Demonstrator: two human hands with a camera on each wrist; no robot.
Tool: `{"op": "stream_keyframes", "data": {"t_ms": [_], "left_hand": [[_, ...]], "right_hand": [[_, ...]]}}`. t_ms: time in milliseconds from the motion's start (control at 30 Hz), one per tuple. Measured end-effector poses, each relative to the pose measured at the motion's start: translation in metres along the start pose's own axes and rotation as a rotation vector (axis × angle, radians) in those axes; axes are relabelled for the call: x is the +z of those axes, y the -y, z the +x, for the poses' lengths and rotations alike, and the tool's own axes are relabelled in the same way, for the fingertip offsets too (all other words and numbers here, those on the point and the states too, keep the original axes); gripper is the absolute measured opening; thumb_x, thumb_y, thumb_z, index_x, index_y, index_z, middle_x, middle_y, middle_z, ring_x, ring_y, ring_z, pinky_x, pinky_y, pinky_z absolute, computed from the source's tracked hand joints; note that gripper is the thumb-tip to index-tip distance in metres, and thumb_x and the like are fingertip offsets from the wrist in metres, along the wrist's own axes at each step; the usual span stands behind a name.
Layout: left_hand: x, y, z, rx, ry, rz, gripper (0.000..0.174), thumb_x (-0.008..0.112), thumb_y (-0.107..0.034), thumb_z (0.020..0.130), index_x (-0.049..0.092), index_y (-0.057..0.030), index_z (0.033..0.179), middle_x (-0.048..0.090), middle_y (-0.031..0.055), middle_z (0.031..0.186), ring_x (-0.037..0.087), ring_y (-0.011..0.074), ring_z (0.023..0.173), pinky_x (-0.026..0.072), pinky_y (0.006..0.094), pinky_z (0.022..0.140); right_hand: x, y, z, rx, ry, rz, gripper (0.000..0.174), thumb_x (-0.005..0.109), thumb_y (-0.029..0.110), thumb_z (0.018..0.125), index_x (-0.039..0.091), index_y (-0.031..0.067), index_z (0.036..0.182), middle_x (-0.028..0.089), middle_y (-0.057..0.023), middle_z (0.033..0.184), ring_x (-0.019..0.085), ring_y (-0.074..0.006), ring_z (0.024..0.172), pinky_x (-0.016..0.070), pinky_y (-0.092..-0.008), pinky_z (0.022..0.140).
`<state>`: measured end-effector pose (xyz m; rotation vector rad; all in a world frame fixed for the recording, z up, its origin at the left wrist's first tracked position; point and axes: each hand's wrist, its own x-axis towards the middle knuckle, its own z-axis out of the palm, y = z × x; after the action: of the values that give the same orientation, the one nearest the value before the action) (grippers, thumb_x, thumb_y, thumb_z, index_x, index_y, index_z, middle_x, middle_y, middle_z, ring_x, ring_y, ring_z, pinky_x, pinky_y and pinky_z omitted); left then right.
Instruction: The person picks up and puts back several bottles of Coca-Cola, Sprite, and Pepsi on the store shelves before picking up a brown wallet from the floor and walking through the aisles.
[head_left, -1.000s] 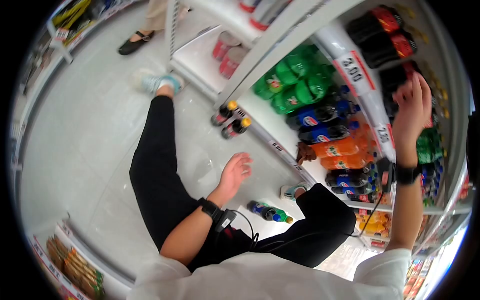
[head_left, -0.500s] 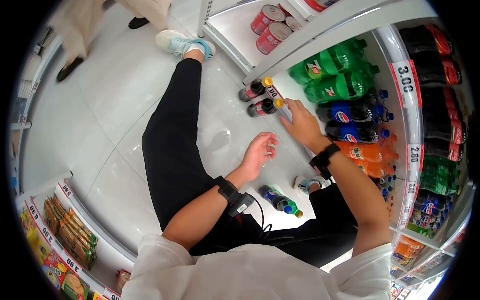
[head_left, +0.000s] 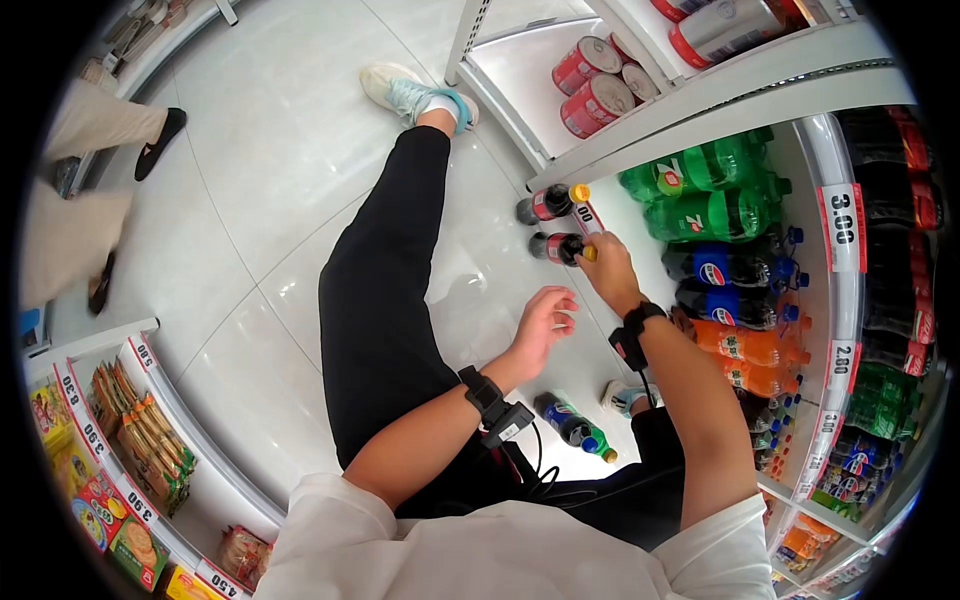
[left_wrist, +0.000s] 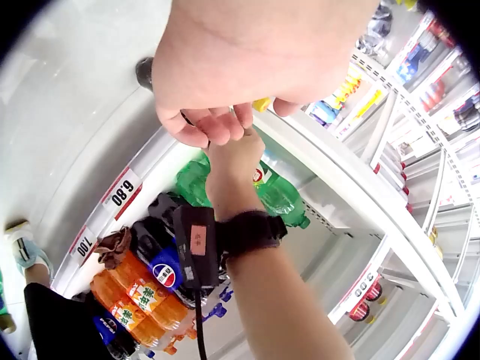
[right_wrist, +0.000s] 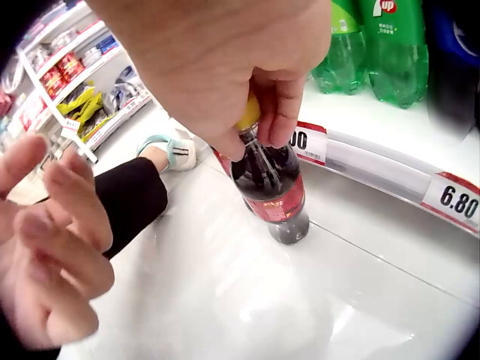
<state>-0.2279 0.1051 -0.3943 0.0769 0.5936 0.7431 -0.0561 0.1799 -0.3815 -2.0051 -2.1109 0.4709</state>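
My right hand pinches a cola bottle by the neck, just under its yellow cap. That bottle has a red label, and its base is down at the white floor in the right wrist view. A second cola bottle with a yellow cap stands close beside it, by the shelf edge. My left hand hovers over the floor with loosely bent fingers and holds nothing. In the left wrist view it overlaps my right hand.
Lying on the bottom shelf are green 7UP bottles, Pepsi bottles and orange soda bottles. A Pepsi bottle and a green bottle are near my foot. Red cans fill a neighbouring shelf. Another person's legs are at left.
My right hand has come down from the upper shelf to the floor bottles and taken hold of the nearer cola bottle's neck. My left hand stays loosely bent. The other person's legs have shifted.
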Motion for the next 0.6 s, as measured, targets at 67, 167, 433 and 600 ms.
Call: {"op": "stream_keyframes", "data": {"t_ms": [67, 167, 433, 600], "left_hand": [[-0.004, 0.003, 0.001, 0.016, -0.148, 0.057, 0.022, 0.052, -0.028, 0.092, 0.054, -0.0114, 0.106, 0.055, 0.0031, 0.097, 0.053, 0.0147, 0.083, 0.0464, 0.0317, 0.076], [-0.006, 0.009, 0.004, 0.075, -0.367, 0.086, 0.023, 0.054, -0.026, 0.090, 0.053, -0.0108, 0.108, 0.053, 0.0042, 0.098, 0.053, 0.0168, 0.085, 0.0495, 0.0332, 0.076], [-0.010, 0.011, 0.003, -0.059, -0.455, -0.006, 0.046, 0.056, -0.043, 0.086, 0.050, -0.0096, 0.117, 0.044, 0.0060, 0.122, 0.045, 0.0248, 0.110, 0.0488, 0.0479, 0.094], [0.011, -0.007, -0.011, -0.168, 0.041, 0.011, 0.045, 0.052, -0.051, 0.089, 0.055, -0.0120, 0.112, 0.062, 0.0072, 0.100, 0.056, 0.0186, 0.084, 0.0476, 0.0341, 0.075]], "right_hand": [[-0.012, 0.007, -0.013, -0.024, -0.011, 0.045, 0.027, 0.076, 0.008, 0.073, 0.064, -0.0012, 0.096, 0.063, -0.0197, 0.090, 0.061, -0.0372, 0.085, 0.0498, -0.0414, 0.076], [-0.045, 0.025, -0.036, -0.046, -0.049, 0.113, 0.024, 0.075, 0.008, 0.073, 0.066, 0.0009, 0.094, 0.062, -0.0185, 0.086, 0.061, -0.0382, 0.078, 0.0498, -0.0418, 0.071], [-0.157, 0.084, -0.099, 0.067, -0.100, 0.375, 0.023, 0.079, 0.001, 0.071, 0.068, 0.0001, 0.092, 0.060, -0.0048, 0.082, 0.057, -0.0109, 0.073, 0.0475, -0.0232, 0.067], [-0.187, 0.084, -0.117, 0.300, -0.149, 0.745, 0.025, 0.077, 0.002, 0.077, 0.066, -0.0014, 0.099, 0.062, -0.0025, 0.092, 0.057, -0.0076, 0.080, 0.0478, -0.0210, 0.070]]}}
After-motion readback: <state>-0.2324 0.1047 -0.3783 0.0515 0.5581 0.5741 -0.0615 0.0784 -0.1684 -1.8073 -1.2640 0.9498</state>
